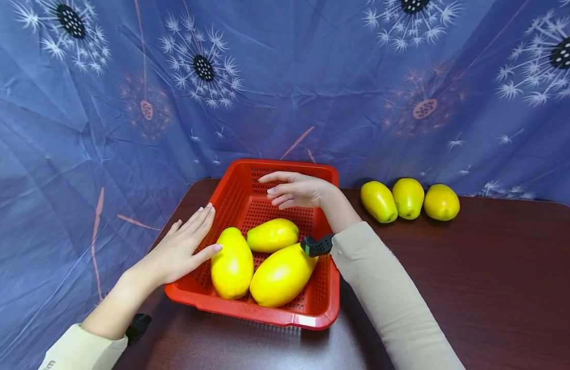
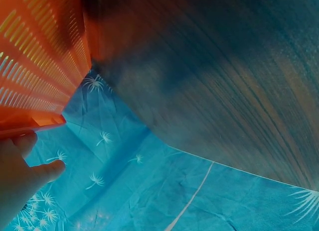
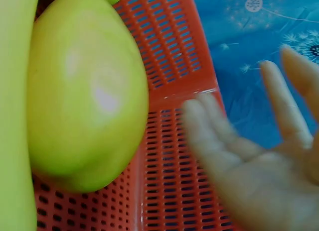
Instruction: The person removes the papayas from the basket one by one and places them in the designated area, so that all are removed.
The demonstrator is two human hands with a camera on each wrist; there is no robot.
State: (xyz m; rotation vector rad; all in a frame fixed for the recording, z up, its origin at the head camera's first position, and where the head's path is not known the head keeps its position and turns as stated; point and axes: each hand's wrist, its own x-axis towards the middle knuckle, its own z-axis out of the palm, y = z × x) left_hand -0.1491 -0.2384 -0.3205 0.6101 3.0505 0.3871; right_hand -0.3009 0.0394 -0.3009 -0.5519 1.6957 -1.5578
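A red plastic basket [image 1: 248,312] with slotted walls stands on the table. Three yellow papaya-like fruits lie in its near half: one on the left [image 1: 231,264], a smaller one behind [image 1: 272,235] and a large one on the right [image 1: 283,276]. My left hand [image 1: 181,249] is at the basket's left rim, fingers extended and thumb over the edge; whether it touches the rim I cannot tell. Over the basket's far half hovers my right hand [image 1: 303,191], fingers loosely bent and holding nothing. The right wrist view shows that hand [image 3: 264,176] apart from the nearest fruit [image 3: 89,91].
Three more yellow fruits sit in a row at the table's back, right of the basket: a left one [image 1: 379,201], a middle one [image 1: 408,198] and a right one [image 1: 441,202]. A blue dandelion-print cloth [image 1: 285,113] hangs behind the dark brown table [image 1: 488,277].
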